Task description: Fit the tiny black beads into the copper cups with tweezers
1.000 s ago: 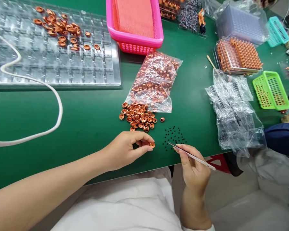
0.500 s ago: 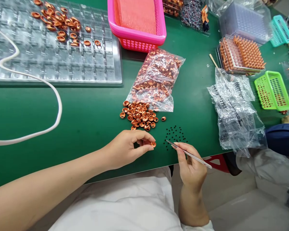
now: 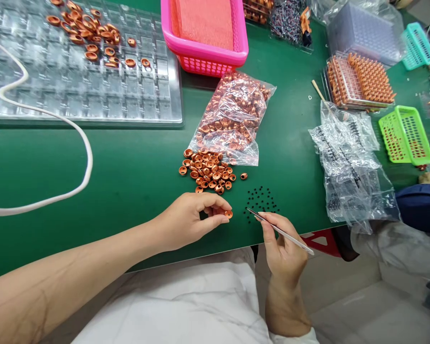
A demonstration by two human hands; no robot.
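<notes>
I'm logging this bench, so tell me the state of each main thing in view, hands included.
Left hand: closed, pinching
Coppery cup: held in the left hand
Right hand: closed, gripping
Tweezers: in the right hand, tips at the black bits, contact unclear
Black bits: loose, scattered
Cup pile: loose, heaped
Plastic bag: well filled
Clear tray: flat, bearing more cups
Pink basket: holding an orange-red slab
White cord: slack, curving

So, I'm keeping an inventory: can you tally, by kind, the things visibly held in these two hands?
Shiny copper-coloured round cup, in the left hand: 1
Slim silvery metal tweezers, in the right hand: 1
Total: 2
Whether the tweezers grip anything is too small to tell.
</notes>
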